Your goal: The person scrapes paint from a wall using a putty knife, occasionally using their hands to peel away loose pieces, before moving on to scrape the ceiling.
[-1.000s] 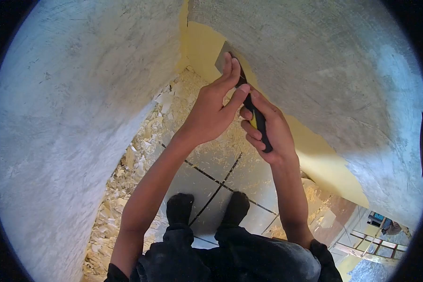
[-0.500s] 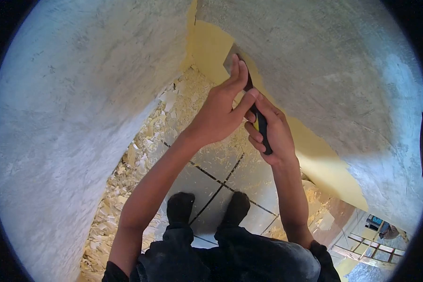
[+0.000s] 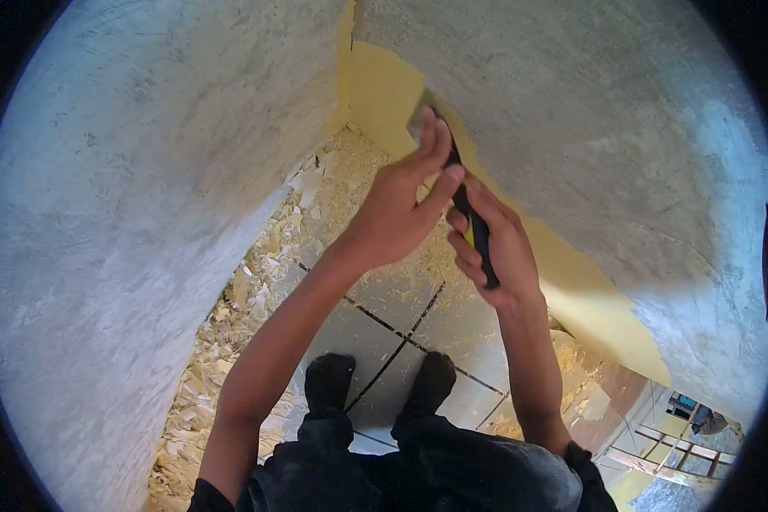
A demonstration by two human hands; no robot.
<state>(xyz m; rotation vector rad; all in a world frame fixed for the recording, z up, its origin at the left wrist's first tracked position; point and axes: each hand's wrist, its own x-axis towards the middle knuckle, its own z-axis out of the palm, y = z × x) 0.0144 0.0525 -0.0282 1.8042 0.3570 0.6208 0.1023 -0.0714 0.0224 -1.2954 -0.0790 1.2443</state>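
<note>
A scraper with a black and yellow handle [image 3: 484,247] leans against the right-hand wall, its wide metal blade [image 3: 420,111] lying on a strip of yellow paint [image 3: 382,84] near the corner. My right hand [image 3: 509,253] is wrapped around the handle. Farther up, my left hand [image 3: 392,207] holds the tool's neck, fingers pressed together by the blade and thumb on the handle near my right hand. The left fingers partly hide the blade. Bare grey plaster [image 3: 572,145] shows on the wall above the yellow strip.
Another grey wall [image 3: 145,213] rises on the left and meets the first at the corner. Paint flakes [image 3: 205,388] cover the floor along it. My feet [image 3: 427,380] stand on grey tiles [image 3: 375,341]. A wooden ladder-like frame [image 3: 670,452] is at the lower right.
Both hands and the scraper have shifted slightly down and toward me along the yellow strip. The grip looks the same.
</note>
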